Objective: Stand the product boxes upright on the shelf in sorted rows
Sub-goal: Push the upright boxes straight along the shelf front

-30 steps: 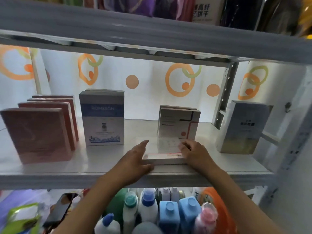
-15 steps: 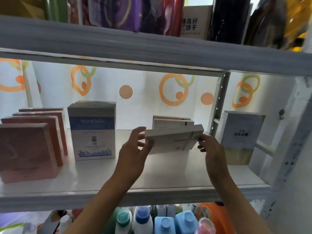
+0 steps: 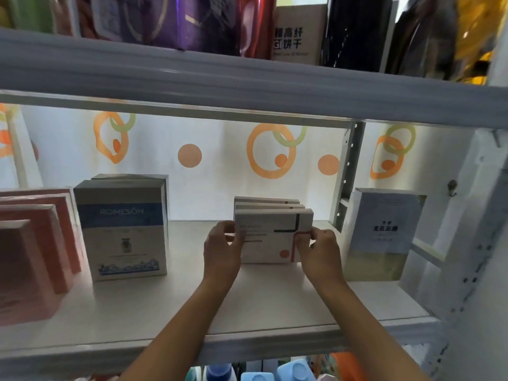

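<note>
White flat carton point(image 3: 270, 237), hands gripping.

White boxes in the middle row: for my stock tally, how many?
3: front white box held by left hand and right hand; second and third behind. More may hide.

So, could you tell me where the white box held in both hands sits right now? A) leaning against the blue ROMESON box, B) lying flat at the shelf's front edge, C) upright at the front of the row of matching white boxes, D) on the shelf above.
C: the white box stands upright in front of two matching boxes, with the left hand and right hand gripping its sides.
</note>
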Demonstrator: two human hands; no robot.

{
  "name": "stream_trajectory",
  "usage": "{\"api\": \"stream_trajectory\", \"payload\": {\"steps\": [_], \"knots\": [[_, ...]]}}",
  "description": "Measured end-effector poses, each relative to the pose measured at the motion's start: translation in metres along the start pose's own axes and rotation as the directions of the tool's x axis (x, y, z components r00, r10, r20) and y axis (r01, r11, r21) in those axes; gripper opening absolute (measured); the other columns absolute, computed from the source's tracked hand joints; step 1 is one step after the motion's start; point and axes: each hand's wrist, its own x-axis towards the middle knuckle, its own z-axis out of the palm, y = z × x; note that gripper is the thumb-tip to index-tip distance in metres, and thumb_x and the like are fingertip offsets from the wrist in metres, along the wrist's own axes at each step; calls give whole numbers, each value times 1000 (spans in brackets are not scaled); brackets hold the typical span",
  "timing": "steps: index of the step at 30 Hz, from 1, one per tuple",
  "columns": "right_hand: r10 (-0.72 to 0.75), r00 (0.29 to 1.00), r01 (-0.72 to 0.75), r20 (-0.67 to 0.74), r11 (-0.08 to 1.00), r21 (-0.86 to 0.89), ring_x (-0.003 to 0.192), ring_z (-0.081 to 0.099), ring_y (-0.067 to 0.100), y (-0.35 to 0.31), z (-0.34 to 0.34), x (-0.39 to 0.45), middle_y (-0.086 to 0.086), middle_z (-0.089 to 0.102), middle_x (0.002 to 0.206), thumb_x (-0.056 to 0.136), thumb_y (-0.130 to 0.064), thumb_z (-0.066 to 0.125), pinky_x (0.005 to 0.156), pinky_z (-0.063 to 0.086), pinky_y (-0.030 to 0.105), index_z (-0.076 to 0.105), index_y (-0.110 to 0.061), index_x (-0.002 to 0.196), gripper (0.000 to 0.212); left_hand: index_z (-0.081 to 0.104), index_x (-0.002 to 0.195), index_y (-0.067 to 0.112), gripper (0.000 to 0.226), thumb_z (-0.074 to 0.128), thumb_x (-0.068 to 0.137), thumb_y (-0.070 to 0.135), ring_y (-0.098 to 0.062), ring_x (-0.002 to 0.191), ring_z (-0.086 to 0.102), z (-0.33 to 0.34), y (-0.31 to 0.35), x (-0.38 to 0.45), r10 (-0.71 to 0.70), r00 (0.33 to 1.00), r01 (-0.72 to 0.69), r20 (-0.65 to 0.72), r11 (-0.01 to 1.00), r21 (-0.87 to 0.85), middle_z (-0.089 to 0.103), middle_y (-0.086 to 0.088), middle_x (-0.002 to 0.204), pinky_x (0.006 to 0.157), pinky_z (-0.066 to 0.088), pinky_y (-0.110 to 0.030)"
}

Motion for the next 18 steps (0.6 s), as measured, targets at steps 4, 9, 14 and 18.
{"api": "stream_trajectory", "payload": {"steps": [4,9,14,18], "knots": [[36,999,-33,39,998,-60,95,57,27,0,2,5,14,59,113,96,-23,58,69,41,22,68,-4,112,27,63,114,15,28,63,92,31,-15,97,59,4,-9,8,37,999,-40,36,996,84,65,-1,113,76,47,-22],[239,958,-245,159,969,18,131,44,31,2,3,15,12,41,146,90,-12,63,99,44,36,34,-10,149,65,39,141,15,82,82,73,33,-22,130,42,-2,-12,25,25,997,-37,76,985,167,44,-3,142,107,39,-41],[201,911,-299,360,923,243,97,60,20,-6,10,40,3,64,105,66,-2,56,62,51,25,55,-18,125,62,4,153,26,129,91,59,38,-19,143,25,4,-19,49,-124,922,131,366,991,7,21,2,158,116,27,-43],[191,877,-341,441,893,292,98,62,29,3,20,48,12,67,99,56,3,54,73,59,35,60,-17,112,59,41,132,18,84,89,63,26,-23,116,59,24,-43,57,-11,865,145,501,962,-230,62,-4,123,91,54,-31]]}}
